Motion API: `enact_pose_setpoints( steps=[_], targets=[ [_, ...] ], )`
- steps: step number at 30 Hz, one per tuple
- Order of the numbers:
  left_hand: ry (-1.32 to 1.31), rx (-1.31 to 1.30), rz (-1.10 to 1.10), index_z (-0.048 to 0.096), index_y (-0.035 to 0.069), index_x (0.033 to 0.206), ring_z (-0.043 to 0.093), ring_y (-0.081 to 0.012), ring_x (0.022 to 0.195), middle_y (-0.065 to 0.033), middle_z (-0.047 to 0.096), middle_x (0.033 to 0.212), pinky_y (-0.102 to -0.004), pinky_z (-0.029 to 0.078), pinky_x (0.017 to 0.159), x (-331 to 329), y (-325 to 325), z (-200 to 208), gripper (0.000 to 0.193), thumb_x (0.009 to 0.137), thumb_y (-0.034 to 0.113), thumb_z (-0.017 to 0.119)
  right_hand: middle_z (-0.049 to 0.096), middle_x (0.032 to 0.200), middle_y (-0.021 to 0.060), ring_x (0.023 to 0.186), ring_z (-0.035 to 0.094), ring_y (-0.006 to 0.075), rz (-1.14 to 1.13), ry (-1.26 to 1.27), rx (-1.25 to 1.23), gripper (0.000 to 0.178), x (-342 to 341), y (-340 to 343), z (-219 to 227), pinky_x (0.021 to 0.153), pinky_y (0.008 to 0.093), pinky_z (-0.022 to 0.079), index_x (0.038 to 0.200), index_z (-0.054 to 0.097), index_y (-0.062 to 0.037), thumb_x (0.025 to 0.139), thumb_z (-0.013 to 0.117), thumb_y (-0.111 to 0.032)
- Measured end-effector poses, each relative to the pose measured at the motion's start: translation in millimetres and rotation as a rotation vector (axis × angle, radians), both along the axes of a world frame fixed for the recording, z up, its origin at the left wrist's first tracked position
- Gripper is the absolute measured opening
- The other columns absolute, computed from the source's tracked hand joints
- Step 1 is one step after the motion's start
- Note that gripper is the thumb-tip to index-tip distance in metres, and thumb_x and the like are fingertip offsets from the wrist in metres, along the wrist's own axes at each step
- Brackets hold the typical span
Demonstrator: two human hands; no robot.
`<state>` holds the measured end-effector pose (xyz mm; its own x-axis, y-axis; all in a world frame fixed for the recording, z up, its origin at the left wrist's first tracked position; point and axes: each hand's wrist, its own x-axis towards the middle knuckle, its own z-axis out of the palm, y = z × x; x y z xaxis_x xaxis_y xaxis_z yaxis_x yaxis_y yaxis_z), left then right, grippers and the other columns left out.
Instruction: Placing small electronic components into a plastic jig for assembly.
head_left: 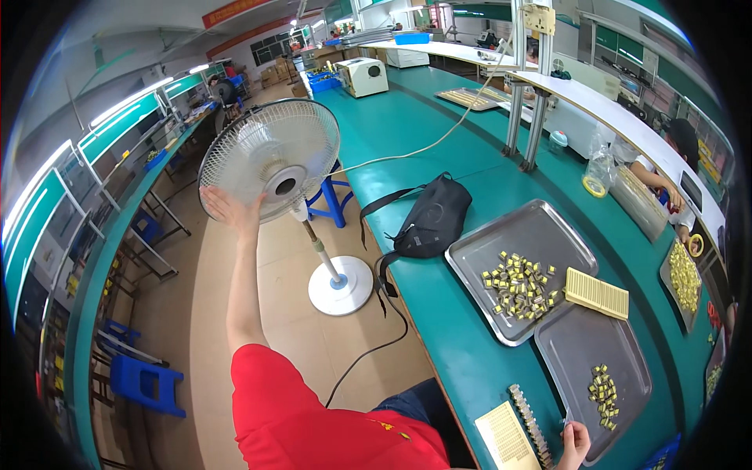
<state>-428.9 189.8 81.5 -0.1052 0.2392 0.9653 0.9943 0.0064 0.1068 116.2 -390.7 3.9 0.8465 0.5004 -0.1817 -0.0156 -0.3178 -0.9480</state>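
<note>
My left arm reaches out to a standing fan (274,160) with a round wire cage on a white base. Against the cage's lower left lies my left hand (227,211), its fingers spread. At the table's near side, my right hand (576,444) has its fingers closed by the edge of a metal tray (576,337); a small pale thing shows at the fingertips, too unclear to name. Small yellow-and-metal parts (603,398) lie piled in that tray. Left of this hand are a row of metallic parts (530,427) and a flat yellow slotted board (505,437).
A larger metal tray (470,270) holds more yellow parts, with a yellow slotted block (597,294) across its corner. A black bag (433,217) lies behind it. A cord crosses the green table (384,125). Another person (654,176) works at the right. Blue stools (149,382) stand left.
</note>
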Motion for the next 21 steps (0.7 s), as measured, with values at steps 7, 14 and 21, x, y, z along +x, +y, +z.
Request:
enact_pose_setpoints(
  steps=[7,14,21],
  targets=[
    [-0.014,-0.085,0.002,0.000,-0.013,0.149,0.000,-0.0406,0.149,-0.0316,0.000,0.157,-0.0511,0.006,0.119,32,-8,-7,0.135,0.067,0.059,0.079,0.066,0.104,0.0074,0.097,0.056,0.0174,-0.055,0.048,0.013,0.022,-7,-3,5,0.091,0.0317,0.043,0.107,0.067,0.0014,0.093,0.065,-0.016],
    [0.011,0.017,-0.722,0.028,0.001,0.142,0.023,-0.0401,0.138,-0.0232,0.020,0.149,-0.0531,0.021,0.114,170,-69,-45,0.073,0.089,0.028,0.069,0.059,0.080,-0.0009,0.071,0.052,0.0062,0.011,0.000,0.101,0.012,12,-14,-28,0.063,0.0192,0.040,0.097,0.065,0.0013,0.093,0.065,-0.010],
    [0.602,0.026,-1.283,0.065,0.019,0.080,0.058,-0.0200,0.098,0.0016,0.057,0.096,-0.0435,0.024,0.102,345,-237,-72,0.009,0.089,0.019,0.067,0.065,0.086,0.0018,0.078,0.055,0.0079,0.032,-0.179,-0.019,0.010,1,-6,-18,0.069,0.0224,0.044,0.091,0.065,0.0022,0.090,0.066,-0.007]
  ],
)
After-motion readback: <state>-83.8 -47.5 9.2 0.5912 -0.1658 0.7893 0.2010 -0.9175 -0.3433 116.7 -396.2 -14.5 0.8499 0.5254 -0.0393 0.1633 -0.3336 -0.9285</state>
